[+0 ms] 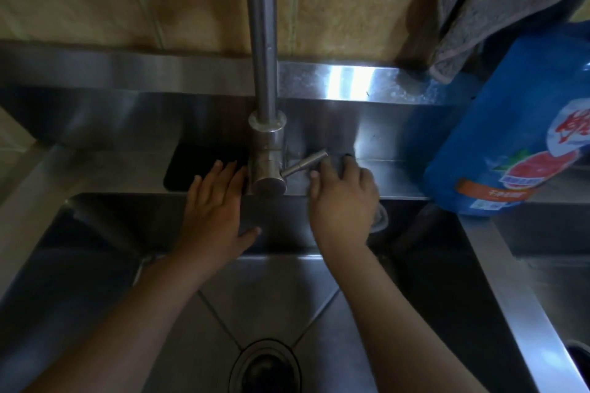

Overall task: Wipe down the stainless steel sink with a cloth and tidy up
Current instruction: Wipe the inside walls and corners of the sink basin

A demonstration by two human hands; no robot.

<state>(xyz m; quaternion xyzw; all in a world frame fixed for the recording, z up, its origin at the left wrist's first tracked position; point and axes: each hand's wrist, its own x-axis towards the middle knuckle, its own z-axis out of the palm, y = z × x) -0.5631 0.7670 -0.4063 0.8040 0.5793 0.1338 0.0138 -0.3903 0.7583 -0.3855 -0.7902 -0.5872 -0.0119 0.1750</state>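
Landmark: the faucet base [267, 166], standing on the back ledge of the stainless steel sink [396, 182].
Cloth: a grey cloth [379, 217] lies on the ledge just right of the faucet base, below the lever handle [306, 163]. Most of it is hidden under the hand, and one edge hangs over into the basin.
Right hand: the right hand [343, 201] is on top of the cloth, fingers curled over it and gripping it, fingertips pointing to the back wall.
Left hand: the left hand [217, 207] lies flat just left of the faucet base with straight fingers, holding nothing; it looks like a brace.
Key relation: the ledge runs left to right, so the unwiped stretch lies further right of the faucet base, toward the blue detergent bag [510, 137].
Nearer hand: the right, already on the cloth.
Judgement: the lever overhangs the knuckles, so a sideways sweep seems safer than lifting.
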